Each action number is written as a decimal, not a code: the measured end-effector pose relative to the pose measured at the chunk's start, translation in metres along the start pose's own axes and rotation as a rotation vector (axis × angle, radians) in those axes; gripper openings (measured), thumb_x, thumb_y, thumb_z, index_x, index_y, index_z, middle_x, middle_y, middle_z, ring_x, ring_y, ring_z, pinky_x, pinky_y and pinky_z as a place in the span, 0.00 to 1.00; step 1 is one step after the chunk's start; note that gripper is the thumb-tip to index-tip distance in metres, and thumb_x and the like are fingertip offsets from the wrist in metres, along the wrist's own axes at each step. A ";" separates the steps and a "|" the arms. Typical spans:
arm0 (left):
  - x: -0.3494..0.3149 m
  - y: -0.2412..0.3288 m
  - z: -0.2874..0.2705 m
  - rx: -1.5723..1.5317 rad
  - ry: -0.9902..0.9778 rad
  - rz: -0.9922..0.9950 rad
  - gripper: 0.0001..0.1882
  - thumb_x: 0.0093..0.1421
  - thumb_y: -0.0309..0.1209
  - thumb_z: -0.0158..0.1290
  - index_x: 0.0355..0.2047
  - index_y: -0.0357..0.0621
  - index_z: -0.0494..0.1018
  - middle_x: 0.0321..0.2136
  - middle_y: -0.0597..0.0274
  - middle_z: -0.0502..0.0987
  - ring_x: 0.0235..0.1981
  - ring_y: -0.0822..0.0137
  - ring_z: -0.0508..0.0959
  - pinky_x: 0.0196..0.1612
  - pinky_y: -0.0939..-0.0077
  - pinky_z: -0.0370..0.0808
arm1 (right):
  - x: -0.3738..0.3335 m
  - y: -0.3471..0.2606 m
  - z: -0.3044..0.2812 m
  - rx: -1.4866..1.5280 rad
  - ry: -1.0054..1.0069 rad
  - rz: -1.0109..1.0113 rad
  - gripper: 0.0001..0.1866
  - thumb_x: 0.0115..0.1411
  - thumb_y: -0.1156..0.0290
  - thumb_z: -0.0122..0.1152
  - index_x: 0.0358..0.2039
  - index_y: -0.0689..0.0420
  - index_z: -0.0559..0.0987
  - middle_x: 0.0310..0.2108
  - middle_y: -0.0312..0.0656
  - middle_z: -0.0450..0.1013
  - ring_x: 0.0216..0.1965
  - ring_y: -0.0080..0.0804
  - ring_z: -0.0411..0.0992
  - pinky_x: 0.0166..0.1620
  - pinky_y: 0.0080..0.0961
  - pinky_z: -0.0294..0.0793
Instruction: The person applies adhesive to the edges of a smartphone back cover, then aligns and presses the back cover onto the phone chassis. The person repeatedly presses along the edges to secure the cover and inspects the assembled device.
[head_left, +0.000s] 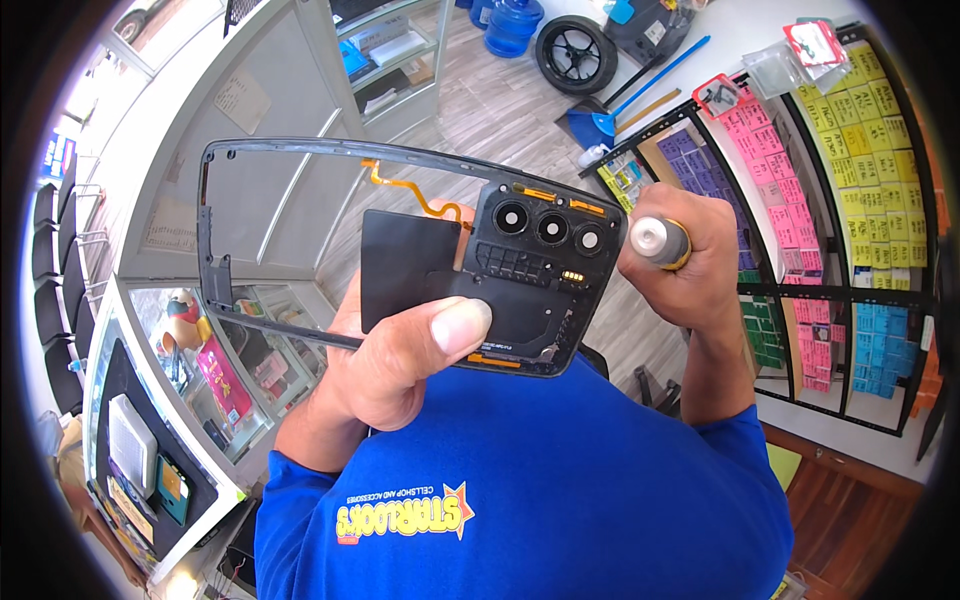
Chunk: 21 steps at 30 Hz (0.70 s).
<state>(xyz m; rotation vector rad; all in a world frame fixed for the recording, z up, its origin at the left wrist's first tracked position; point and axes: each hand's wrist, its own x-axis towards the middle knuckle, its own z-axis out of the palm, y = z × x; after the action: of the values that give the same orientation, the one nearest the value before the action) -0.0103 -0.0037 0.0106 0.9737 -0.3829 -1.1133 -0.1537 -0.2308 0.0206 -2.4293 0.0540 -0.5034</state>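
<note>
My left hand [400, 365] grips a black phone mid-frame [545, 300], thumb pressed on its face and fingers hidden behind. Three camera rings sit in the frame's right end, and its left part is an open rim. A thin black sheet [405, 262] and an orange flex cable [410, 187] show inside that opening. Beside the camera end, my right hand [690, 255] is closed around a cylindrical tool [660, 243] with a white round end and a grey-and-yellow body. It is seen end-on, so its exact kind is unclear.
Racks with rows of pink, yellow and blue labelled boxes [868, 135] stand at right. A glass display case [270, 370] and grey panels [270, 190] are at left. Behind are a black wheel [576, 54], a blue dustpan [586, 124] and blue water jugs [513, 28].
</note>
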 end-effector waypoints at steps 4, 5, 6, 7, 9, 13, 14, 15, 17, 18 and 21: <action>-0.004 -0.002 -0.004 0.063 0.043 -0.018 0.45 0.44 0.45 0.61 0.57 0.23 0.68 0.44 0.41 0.81 0.40 0.57 0.85 0.46 0.67 0.83 | 0.000 -0.001 0.000 -0.013 -0.001 0.001 0.12 0.46 0.75 0.73 0.27 0.58 0.77 0.21 0.39 0.73 0.20 0.32 0.72 0.25 0.27 0.68; -0.004 -0.003 -0.005 0.084 0.058 -0.011 0.45 0.44 0.45 0.61 0.57 0.23 0.68 0.44 0.41 0.81 0.40 0.57 0.85 0.46 0.67 0.83 | 0.000 -0.002 0.000 -0.012 -0.001 0.000 0.12 0.46 0.75 0.73 0.27 0.58 0.76 0.21 0.39 0.73 0.20 0.32 0.72 0.25 0.27 0.68; -0.005 -0.005 -0.006 0.105 0.075 -0.003 0.45 0.44 0.45 0.61 0.57 0.23 0.68 0.44 0.41 0.81 0.40 0.57 0.85 0.46 0.67 0.84 | 0.000 -0.002 0.000 -0.011 -0.001 -0.002 0.12 0.46 0.75 0.73 0.27 0.58 0.76 0.21 0.39 0.73 0.20 0.32 0.72 0.25 0.27 0.68; -0.005 -0.006 -0.006 0.101 0.088 0.015 0.45 0.44 0.45 0.61 0.57 0.23 0.68 0.44 0.41 0.81 0.40 0.57 0.85 0.46 0.67 0.84 | 0.000 -0.001 0.000 -0.008 0.002 -0.009 0.12 0.46 0.75 0.73 0.27 0.58 0.76 0.21 0.39 0.73 0.20 0.32 0.72 0.25 0.27 0.68; -0.006 -0.008 -0.006 0.085 0.102 0.034 0.45 0.44 0.45 0.61 0.57 0.23 0.68 0.44 0.41 0.81 0.40 0.56 0.85 0.46 0.67 0.84 | 0.000 -0.001 0.000 -0.003 0.008 -0.021 0.12 0.46 0.75 0.73 0.27 0.58 0.76 0.21 0.39 0.72 0.20 0.32 0.72 0.24 0.27 0.68; -0.007 -0.009 -0.006 0.056 0.105 0.024 0.46 0.44 0.44 0.62 0.58 0.22 0.67 0.44 0.40 0.81 0.40 0.56 0.85 0.46 0.66 0.84 | 0.001 -0.002 0.000 -0.011 0.011 -0.020 0.12 0.46 0.74 0.73 0.27 0.57 0.76 0.21 0.39 0.72 0.20 0.33 0.72 0.24 0.28 0.68; -0.008 -0.009 -0.006 0.051 0.107 0.024 0.46 0.44 0.44 0.62 0.58 0.22 0.67 0.44 0.40 0.81 0.40 0.56 0.85 0.46 0.66 0.84 | 0.001 -0.002 -0.001 -0.019 0.004 -0.016 0.12 0.45 0.74 0.74 0.27 0.57 0.76 0.21 0.39 0.72 0.20 0.33 0.72 0.24 0.28 0.68; -0.008 -0.009 -0.006 0.046 0.111 0.024 0.46 0.44 0.44 0.62 0.58 0.22 0.67 0.44 0.40 0.81 0.40 0.55 0.85 0.47 0.66 0.84 | 0.000 -0.002 -0.001 -0.027 -0.004 -0.013 0.12 0.45 0.74 0.74 0.27 0.57 0.76 0.21 0.39 0.72 0.20 0.33 0.72 0.24 0.28 0.68; -0.008 -0.010 -0.006 0.034 0.115 0.035 0.46 0.44 0.44 0.62 0.58 0.22 0.66 0.44 0.40 0.81 0.40 0.55 0.85 0.46 0.66 0.84 | 0.000 -0.001 0.000 -0.016 0.007 -0.026 0.12 0.45 0.74 0.74 0.26 0.57 0.76 0.20 0.39 0.72 0.20 0.33 0.72 0.25 0.28 0.68; -0.008 -0.010 -0.005 0.029 0.114 0.038 0.46 0.44 0.44 0.62 0.58 0.21 0.66 0.44 0.40 0.81 0.40 0.55 0.85 0.46 0.66 0.84 | 0.000 0.000 0.000 -0.010 0.013 -0.031 0.12 0.45 0.74 0.74 0.26 0.57 0.76 0.20 0.39 0.72 0.20 0.33 0.73 0.25 0.28 0.68; -0.008 -0.008 -0.004 0.028 0.100 0.035 0.46 0.44 0.44 0.62 0.58 0.21 0.66 0.44 0.40 0.81 0.40 0.55 0.85 0.46 0.66 0.84 | 0.000 0.001 0.001 0.000 0.033 -0.033 0.12 0.45 0.74 0.74 0.26 0.57 0.76 0.20 0.39 0.72 0.20 0.33 0.73 0.25 0.27 0.69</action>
<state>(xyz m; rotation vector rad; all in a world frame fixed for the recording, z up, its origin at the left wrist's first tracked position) -0.0157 0.0039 0.0033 1.0391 -0.3338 -1.0262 -0.1532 -0.2306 0.0195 -2.4255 0.0278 -0.5577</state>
